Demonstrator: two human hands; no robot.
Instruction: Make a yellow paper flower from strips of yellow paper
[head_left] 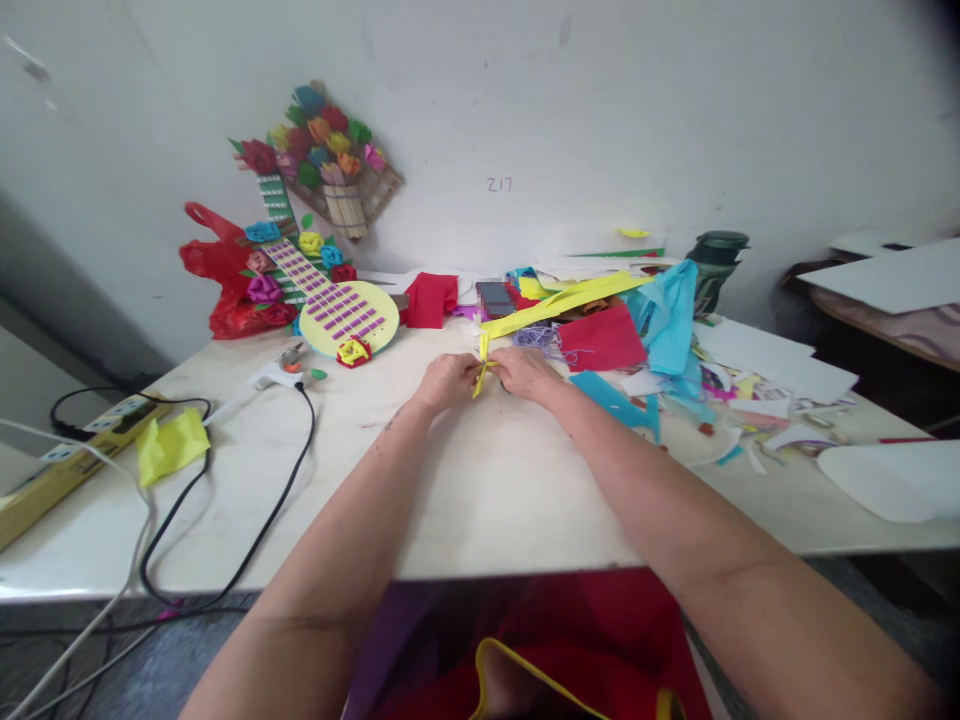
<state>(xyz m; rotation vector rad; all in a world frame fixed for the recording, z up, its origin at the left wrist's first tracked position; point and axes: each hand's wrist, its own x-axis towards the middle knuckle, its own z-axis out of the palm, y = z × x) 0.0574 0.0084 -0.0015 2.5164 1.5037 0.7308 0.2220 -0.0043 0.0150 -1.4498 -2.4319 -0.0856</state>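
Observation:
Both hands meet over the middle of the white table. My left hand (pixel 450 381) pinches one side of a narrow yellow crepe paper strip (pixel 482 380). My right hand (pixel 525 373) pinches the same strip from the other side, its fingertips close to the left ones. The strip looks twisted or gathered at its middle, with one end up and one end down. Just behind the hands lie longer yellow paper strips (pixel 566 303), a purple tangle of thread (pixel 536 340) and a red paper sheet (pixel 604 338).
At left, a hot glue gun (pixel 276 373) with a black cord lies near a power strip (pixel 82 450) and a yellow paper piece (pixel 172 444). A paper-flowered banjo-like craft (pixel 351 315) leans behind. Blue paper (pixel 670 320), scraps (pixel 750 395) and a dark bottle (pixel 718 268) crowd the right.

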